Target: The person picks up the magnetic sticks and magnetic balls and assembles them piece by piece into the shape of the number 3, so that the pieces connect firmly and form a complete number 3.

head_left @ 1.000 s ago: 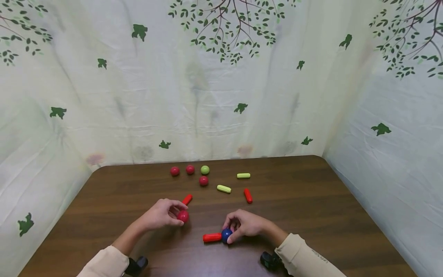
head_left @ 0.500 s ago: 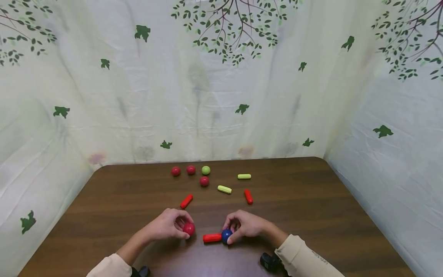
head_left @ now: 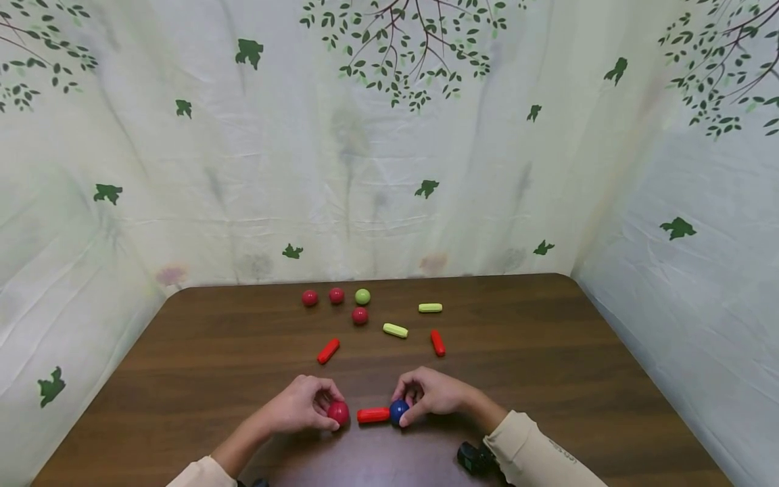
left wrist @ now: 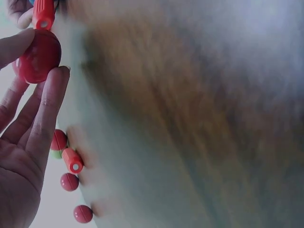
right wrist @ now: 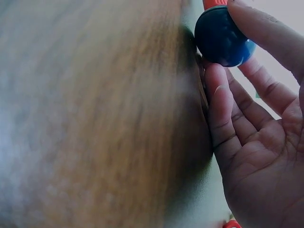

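Pinching the nearest red ball [head_left: 339,413] between thumb and fingertips, the left hand [head_left: 301,406] is partly closed over the left half of the table [head_left: 548,379]. Near the far edge, left of its middle, lie a first loose red ball [head_left: 310,297] and a second loose red ball [head_left: 337,295]; in front of them is a slanted red stick [head_left: 328,351], then to the right a third loose red ball [head_left: 360,315] and a green ball [head_left: 362,296]. The front red stick [head_left: 373,415] lies roughly parallel to the far edge. Over the last second the left hand has shifted rightward, bringing its ball level with this stick's near end, just apart; the narrowed gap suggests that alignment matters most in the work at hand. The stick's other end appears to touch a blue ball [head_left: 398,412], pinched by the partly closed right hand [head_left: 432,393], which has stayed in place. Beyond, toward the right edge, follow a tilted pale green stick [head_left: 395,331], a straight pale green stick [head_left: 430,308] and a rightmost red stick [head_left: 437,343].
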Tool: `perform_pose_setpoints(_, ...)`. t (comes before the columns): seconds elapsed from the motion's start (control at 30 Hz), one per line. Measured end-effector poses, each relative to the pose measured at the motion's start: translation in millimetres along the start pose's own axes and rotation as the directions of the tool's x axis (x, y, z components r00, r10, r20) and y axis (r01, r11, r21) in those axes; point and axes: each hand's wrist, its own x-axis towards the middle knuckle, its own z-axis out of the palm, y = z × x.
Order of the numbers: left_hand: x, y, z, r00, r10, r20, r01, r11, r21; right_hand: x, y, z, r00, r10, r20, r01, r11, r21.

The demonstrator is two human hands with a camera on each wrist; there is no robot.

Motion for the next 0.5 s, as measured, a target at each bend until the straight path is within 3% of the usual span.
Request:
perform_pose_setpoints(0.17,0.3,-0.9,6.2,0.999,0.025,-0.022,-0.025,1.0,0.001,0.3,0,0,1.0,-0.013,0.01,0.013,1.0,-0.004)
perform_pose_setpoints(0.5,2.4,1.4,13.4,1.0,0.009,-0.011,-0.009,1.0,-0.014,0.1,0,0,1.0,-0.005,0.007,0.005,1.0,-0.021)
